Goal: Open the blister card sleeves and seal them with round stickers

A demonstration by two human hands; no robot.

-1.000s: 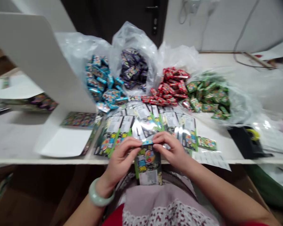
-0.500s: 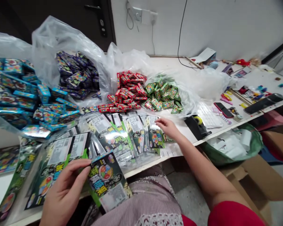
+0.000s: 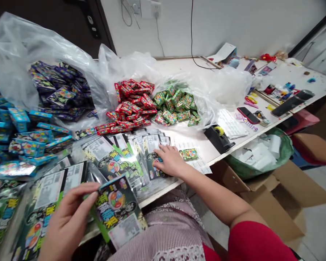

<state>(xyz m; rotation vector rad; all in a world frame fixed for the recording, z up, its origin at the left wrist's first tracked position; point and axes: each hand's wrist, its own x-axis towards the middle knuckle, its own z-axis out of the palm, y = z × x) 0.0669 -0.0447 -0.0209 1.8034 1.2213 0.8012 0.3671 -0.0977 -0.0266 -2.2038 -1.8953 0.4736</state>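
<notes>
A white wall with one power socket [image 3: 149,9] rises behind the worktop [image 3: 179,67]. Your view has swung right since the earlier frame, and your right grip [image 3: 170,161] has moved from fingertips at the edge of the fanned packs [image 3: 116,156] to lying flat and released on top of them. One small green packet [image 3: 188,154] now shows whole, just beside that hand. Your left grip [image 3: 67,221] is clenched on one green-edged pack [image 3: 116,208], held at the worktop's front edge, above your lap. Clear plastic bags [image 3: 130,67] hold four heaps of small packets, too many to count: blue [image 3: 19,134], purple [image 3: 59,90], red [image 3: 130,101] and green [image 3: 174,107]. The red heap spills toward the fan. To the right sit one tape dispenser [image 3: 219,139] and one smartphone [image 3: 248,115]. Below the worktop, a green bag [image 3: 260,170] holds white paper scraps, beside one cardboard box [image 3: 274,203].
</notes>
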